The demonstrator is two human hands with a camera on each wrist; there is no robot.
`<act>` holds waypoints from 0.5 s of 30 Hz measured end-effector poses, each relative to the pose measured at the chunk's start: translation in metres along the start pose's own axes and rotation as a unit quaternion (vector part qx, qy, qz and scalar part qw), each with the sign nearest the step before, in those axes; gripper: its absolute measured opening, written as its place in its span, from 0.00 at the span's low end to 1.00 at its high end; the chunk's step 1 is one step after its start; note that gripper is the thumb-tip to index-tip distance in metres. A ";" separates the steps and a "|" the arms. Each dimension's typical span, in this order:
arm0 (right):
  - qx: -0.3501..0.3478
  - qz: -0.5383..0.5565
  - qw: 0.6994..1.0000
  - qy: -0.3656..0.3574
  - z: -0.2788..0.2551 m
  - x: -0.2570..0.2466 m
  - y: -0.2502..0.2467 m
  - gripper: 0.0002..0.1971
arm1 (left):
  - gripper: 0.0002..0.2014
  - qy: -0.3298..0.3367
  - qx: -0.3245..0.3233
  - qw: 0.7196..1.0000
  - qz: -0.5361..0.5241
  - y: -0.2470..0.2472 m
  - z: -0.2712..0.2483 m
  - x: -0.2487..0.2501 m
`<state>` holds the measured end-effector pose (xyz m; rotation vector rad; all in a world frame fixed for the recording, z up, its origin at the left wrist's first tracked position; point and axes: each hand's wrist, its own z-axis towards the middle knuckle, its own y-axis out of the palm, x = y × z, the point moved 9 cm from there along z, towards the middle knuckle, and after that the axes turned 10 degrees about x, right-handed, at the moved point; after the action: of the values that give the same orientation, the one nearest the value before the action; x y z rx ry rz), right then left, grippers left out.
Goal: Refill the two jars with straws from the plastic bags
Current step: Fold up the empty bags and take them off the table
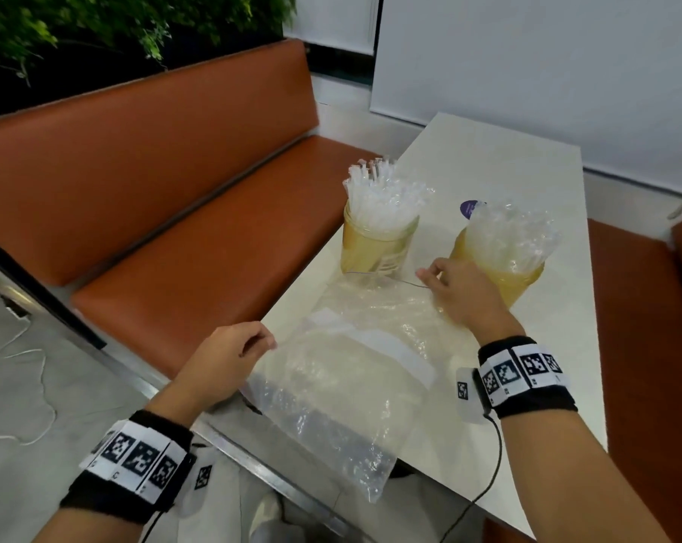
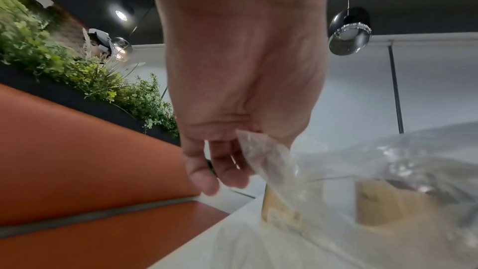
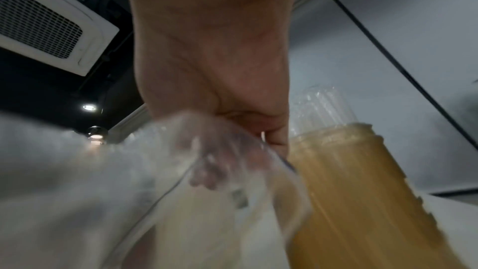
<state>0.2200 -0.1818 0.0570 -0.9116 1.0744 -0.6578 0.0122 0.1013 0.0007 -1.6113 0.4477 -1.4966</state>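
Item 1: clear plastic bag (image 1: 343,389), crinkled, looks empty, lying flat on the white table (image 1: 527,162) w/ near end hanging off the table edge.
Item 2: left hand (image 1: 229,358) at bag's left edge, thumb & forefinger pinching the film; wrist view shows the film (image 2: 261,150) nipped betw. thumb & fingers, other fingers loosely curled.
Item 3: right hand (image 1: 460,295) at bag's far right corner, fingers curled, gripping the bag's mouth edge; just beside right jar.
Item 4: left jar (image 1: 374,244), amber-tinted, upright on table beyond the bag, full of wrapped straws (image 1: 382,194) standing up & fanning out.
Item 5: right jar (image 1: 503,276), same tint, upright, packed w/ straws (image 1: 511,237) leaning right; partly hidden behind right hand.
Item 6: orange bench seat (image 1: 167,158) along table's left side, greenery (image 1: 96,29) above it.
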 end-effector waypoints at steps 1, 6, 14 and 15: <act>-0.019 -0.014 1.000 0.003 -0.001 -0.001 0.009 0.20 | 0.07 0.007 0.010 0.999 0.040 0.003 -0.002 -0.004; -0.260 0.015 0.964 0.052 -0.020 0.005 0.087 0.40 | 0.07 -0.014 0.022 0.985 0.168 0.030 -0.013 -0.037; -0.256 0.026 0.960 0.112 -0.036 0.025 0.147 0.47 | 0.09 -0.086 -0.011 0.990 0.114 0.050 0.007 -0.056; -0.257 0.026 0.960 0.109 -0.036 0.024 0.148 0.42 | 0.10 -0.091 -0.017 0.993 0.076 0.050 0.013 -0.056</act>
<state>0.1987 -0.1401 -0.0899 -1.2709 1.5008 -0.4443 0.0264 0.1198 -0.0722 -1.6836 0.4832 -1.2233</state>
